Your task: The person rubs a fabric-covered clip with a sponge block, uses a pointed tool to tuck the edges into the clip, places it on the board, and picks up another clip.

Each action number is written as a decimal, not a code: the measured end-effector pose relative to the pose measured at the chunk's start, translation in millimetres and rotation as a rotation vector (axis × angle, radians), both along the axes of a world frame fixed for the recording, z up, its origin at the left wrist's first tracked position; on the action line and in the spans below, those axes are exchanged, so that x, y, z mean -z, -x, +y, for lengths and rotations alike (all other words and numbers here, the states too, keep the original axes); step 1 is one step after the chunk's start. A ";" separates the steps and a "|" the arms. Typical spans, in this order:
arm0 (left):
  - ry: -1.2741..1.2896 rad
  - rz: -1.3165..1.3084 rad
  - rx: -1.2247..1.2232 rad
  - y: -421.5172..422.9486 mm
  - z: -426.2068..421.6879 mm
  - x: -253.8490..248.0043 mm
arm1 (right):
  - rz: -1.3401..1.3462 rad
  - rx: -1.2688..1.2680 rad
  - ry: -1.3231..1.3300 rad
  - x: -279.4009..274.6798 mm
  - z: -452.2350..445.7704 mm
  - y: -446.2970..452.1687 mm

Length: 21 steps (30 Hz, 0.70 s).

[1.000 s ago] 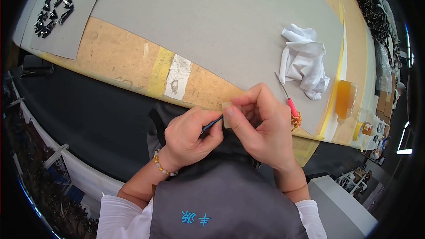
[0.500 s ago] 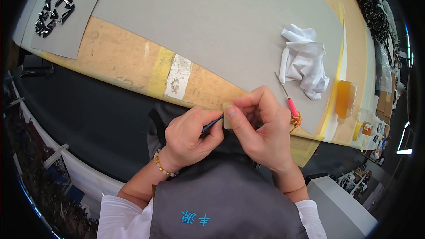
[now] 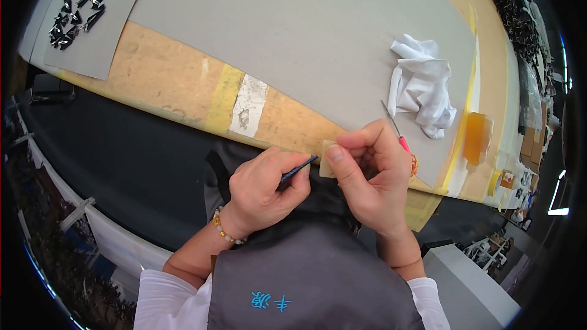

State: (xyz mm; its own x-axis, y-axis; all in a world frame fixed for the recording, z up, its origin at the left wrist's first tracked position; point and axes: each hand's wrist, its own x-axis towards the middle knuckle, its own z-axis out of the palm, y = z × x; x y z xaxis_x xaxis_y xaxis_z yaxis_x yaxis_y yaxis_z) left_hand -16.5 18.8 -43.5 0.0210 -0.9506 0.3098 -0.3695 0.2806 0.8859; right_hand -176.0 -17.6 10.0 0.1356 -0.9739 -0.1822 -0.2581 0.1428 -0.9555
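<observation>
My left hand (image 3: 267,178) is closed, pinching a thin dark blue-black strip (image 3: 299,169) between thumb and forefinger, with its tip poking out to the right. In a pinch of my right hand (image 3: 376,177) is a small flat beige piece (image 3: 328,157). A narrow gap separates the strip's tip from the beige piece. Both hands hover over my grey apron at the table's front edge. Just beyond my right hand lies a thin metal pick with a red handle (image 3: 403,143), its lower end partly hidden by that hand.
On the grey table sheet (image 3: 275,30) lies a crumpled white cloth (image 3: 422,85). An amber translucent block (image 3: 477,139) sits to its right. Several small black pieces with shiny metal parts (image 3: 76,15) rest on a grey board at the upper left. A roll of yellow tape (image 3: 494,181) stands at the far right.
My right hand has moved slightly right with the beige piece, away from the strip. More of the strip's tip now shows. My left hand has barely moved.
</observation>
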 end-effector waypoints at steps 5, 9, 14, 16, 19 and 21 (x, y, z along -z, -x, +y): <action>0.019 -0.001 -0.003 0.9 -0.9 0.8 | 0.172 -0.139 0.019 -9.8 -3.9 -5.0; 0.017 0.010 -0.002 0.5 -1.1 -0.2 | 0.097 -0.046 0.051 -1.4 -2.0 -5.6; 0.013 0.003 0.006 -0.5 -0.4 1.2 | 0.087 -0.124 0.011 -6.0 -1.6 -2.5; 0.014 -0.003 0.005 -0.6 -0.6 0.4 | 0.126 -0.120 0.021 -6.1 -3.9 -3.0; -0.006 0.002 0.007 -1.5 -1.2 -3.9 | 0.059 -0.014 0.037 -0.7 -4.4 -4.1; -0.044 0.026 0.016 -2.3 0.2 -5.3 | -0.021 0.022 0.002 -1.1 -1.0 -2.6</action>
